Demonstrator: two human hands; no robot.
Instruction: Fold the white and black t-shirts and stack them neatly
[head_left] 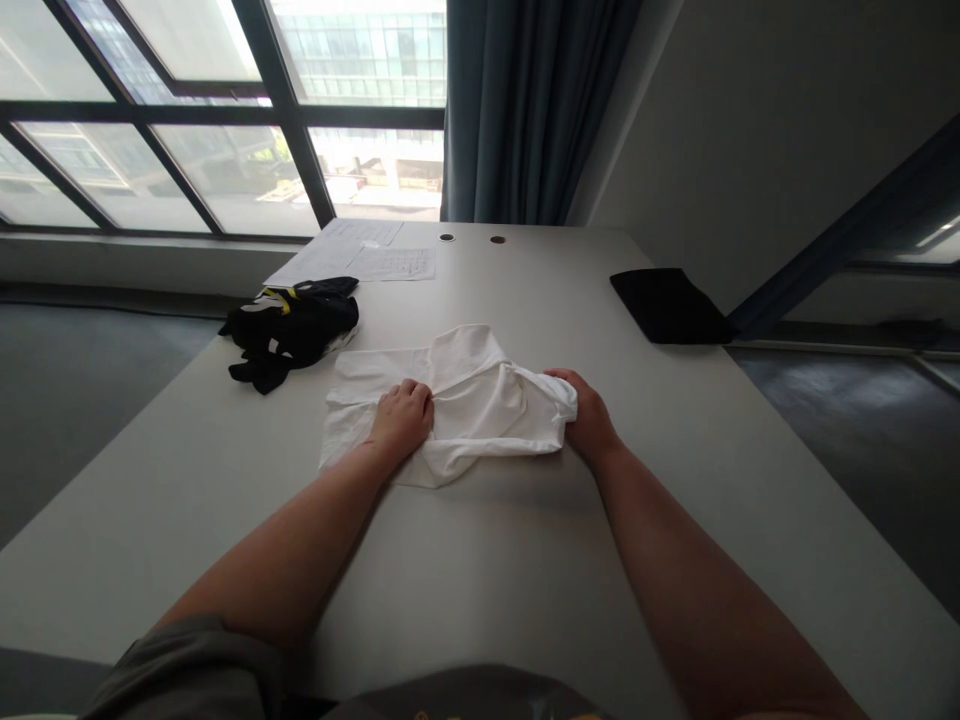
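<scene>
A white garment, of thin creased fabric and partly folded over, lies in front of me on the table; its exact kind cannot be made out. My left hand bears down on its left-middle part, fingers bent and gathered against the fabric. At the garment's right end, my right hand grips the bunched edge, with the fingers behind it and partly hidden. That end looks slightly raised off the tabletop.
The white table bears a black cloth bundle with yellow and white parts at left. Printed papers lie behind it. A flat black item sits near the right edge. Two round holes, a window and a blue curtain are beyond.
</scene>
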